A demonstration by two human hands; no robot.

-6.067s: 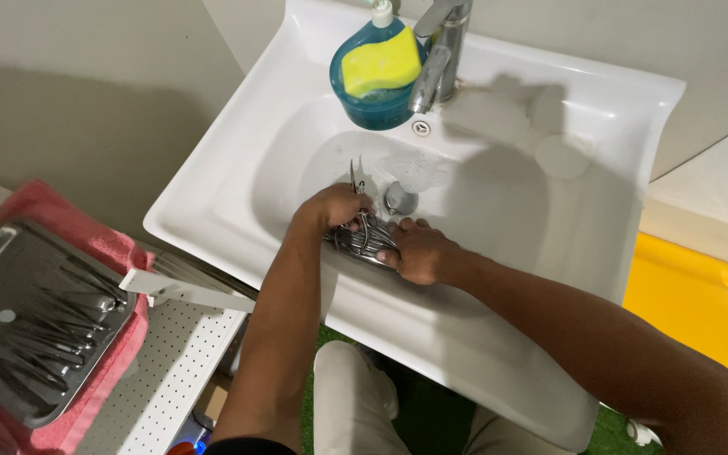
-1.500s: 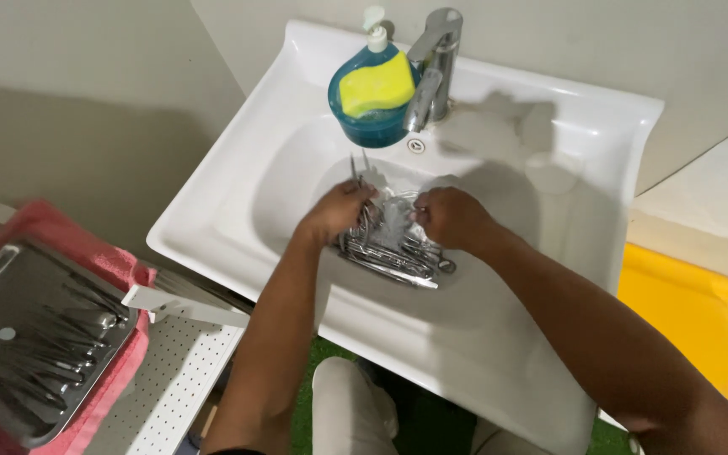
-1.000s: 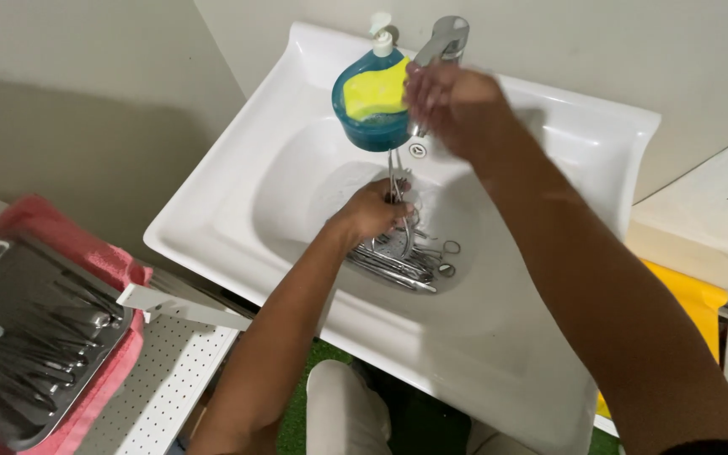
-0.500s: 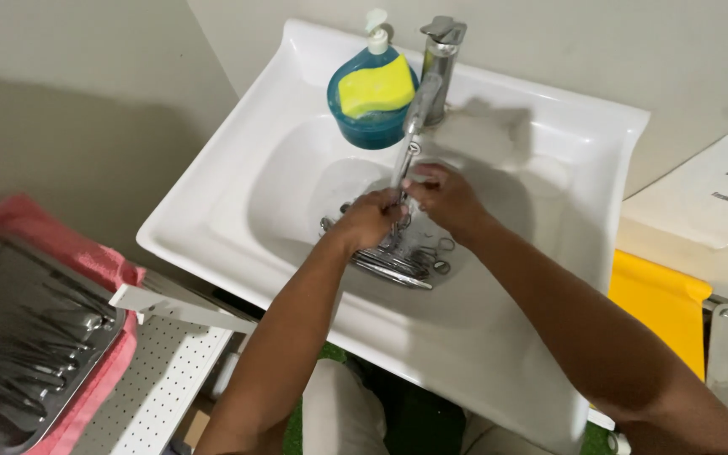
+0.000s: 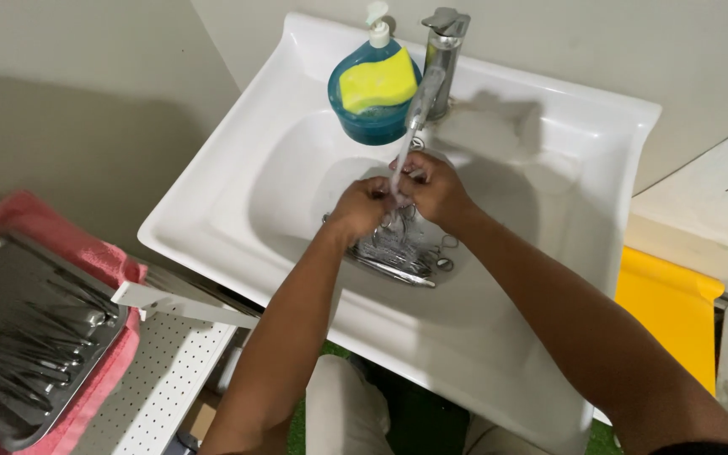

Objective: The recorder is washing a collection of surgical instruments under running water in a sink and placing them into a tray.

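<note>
My left hand (image 5: 360,207) and my right hand (image 5: 431,187) meet under the running water (image 5: 406,135) from the chrome tap (image 5: 441,50), fingers closed together on a small metal instrument that is mostly hidden. Just below them a pile of metal instruments (image 5: 398,251) with ring handles lies in the basin of the white sink (image 5: 549,152).
A blue soap dispenser with a yellow sponge (image 5: 374,88) stands beside the tap. At the left a metal tray (image 5: 18,337) of instruments rests on a pink towel (image 5: 103,261), next to a perforated white shelf (image 5: 162,379). A yellow board (image 5: 667,312) and paper (image 5: 718,211) are right.
My right hand went up to the tap and came back down. Water now runs. Both hands have lifted from the pile into the stream.
</note>
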